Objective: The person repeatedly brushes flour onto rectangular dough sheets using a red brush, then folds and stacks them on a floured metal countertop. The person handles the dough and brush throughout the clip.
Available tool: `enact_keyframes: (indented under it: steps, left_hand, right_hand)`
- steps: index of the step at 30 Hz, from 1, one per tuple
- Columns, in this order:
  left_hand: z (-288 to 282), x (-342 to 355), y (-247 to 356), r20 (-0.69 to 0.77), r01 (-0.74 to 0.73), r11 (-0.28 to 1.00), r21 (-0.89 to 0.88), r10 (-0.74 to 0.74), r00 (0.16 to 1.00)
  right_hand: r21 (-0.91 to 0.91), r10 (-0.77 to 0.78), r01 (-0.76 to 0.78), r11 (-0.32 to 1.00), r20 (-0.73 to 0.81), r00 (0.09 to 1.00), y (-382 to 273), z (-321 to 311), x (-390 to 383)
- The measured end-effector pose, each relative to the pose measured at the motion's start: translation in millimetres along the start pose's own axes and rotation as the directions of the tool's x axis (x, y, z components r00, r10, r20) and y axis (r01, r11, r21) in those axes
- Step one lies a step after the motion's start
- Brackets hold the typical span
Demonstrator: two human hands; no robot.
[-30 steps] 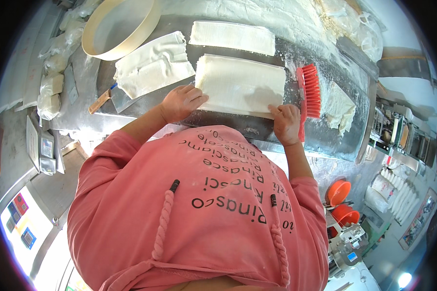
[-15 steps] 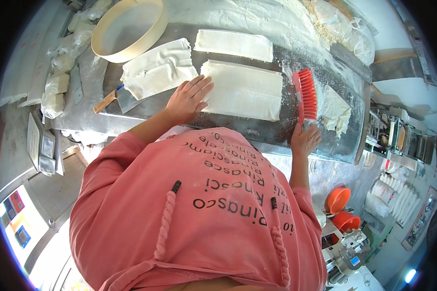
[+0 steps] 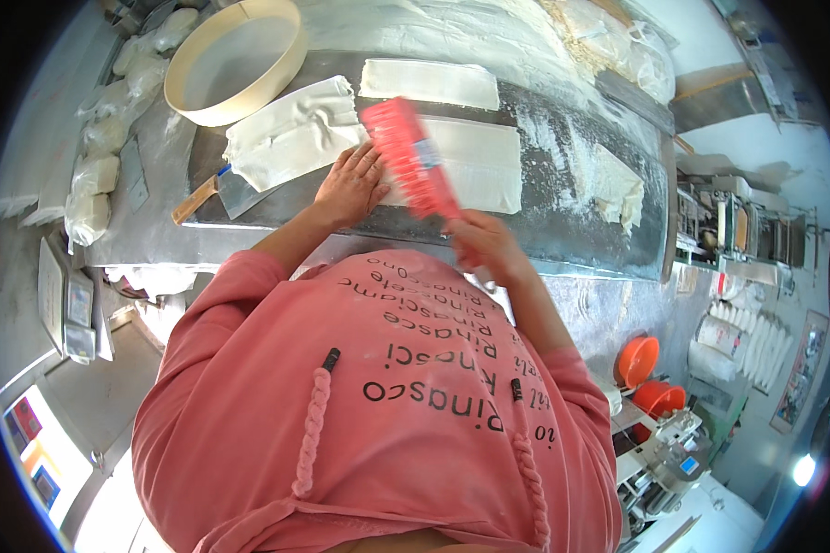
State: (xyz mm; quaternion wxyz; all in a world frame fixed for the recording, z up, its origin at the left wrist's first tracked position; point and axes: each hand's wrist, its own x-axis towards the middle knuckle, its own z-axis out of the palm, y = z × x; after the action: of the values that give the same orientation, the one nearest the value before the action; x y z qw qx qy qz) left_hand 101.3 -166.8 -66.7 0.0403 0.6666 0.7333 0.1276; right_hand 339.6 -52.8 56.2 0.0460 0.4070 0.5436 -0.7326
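My right hand (image 3: 485,243) grips the handle of a red bench brush (image 3: 406,157), blurred by motion, its head over the left part of a pale rectangular dough sheet (image 3: 480,166). At that sheet's left edge my left hand (image 3: 350,187) lies with fingers stretched out. A narrower folded dough sheet (image 3: 429,83) lies just beyond. To the left is a rumpled dough sheet (image 3: 290,134), and beside it a broad-bladed knife (image 3: 198,194) with a wooden handle. A ragged dough piece (image 3: 618,189) rests at the right.
A round wooden sieve (image 3: 235,60) stands at the far left of the floury table (image 3: 563,235). Bagged white blocks (image 3: 92,198) line the left edge. Red bowls (image 3: 638,361) and a metal machine (image 3: 669,470) are at the lower right.
My right hand has swung the brush leftward from the bare table at the right to above the middle dough sheet. My left hand stays at that sheet's left edge.
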Motion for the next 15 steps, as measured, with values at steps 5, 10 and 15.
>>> enact_keyframes:
  steps: [5,10,15]
  left_hand:
    - [-6.7,3.1,2.9,0.034,-0.041,0.999,0.010,0.040,0.999]
    - [-3.8,-2.2,0.5,-0.120,-0.056,0.996,-0.072,0.047,0.992]
    - [0.4,1.2,8.5,0.051,0.006,0.999,0.044,-0.008,0.999]
  right_hand:
    - [0.141,0.109,-0.097,0.985,-0.076,0.991,35.9,-16.4,7.6]
    - [0.098,0.031,0.024,0.995,-0.521,0.853,43.5,-71.0,-29.0]
    - [-0.146,0.031,-0.049,0.988,-0.124,0.992,29.7,-21.4,-15.6]
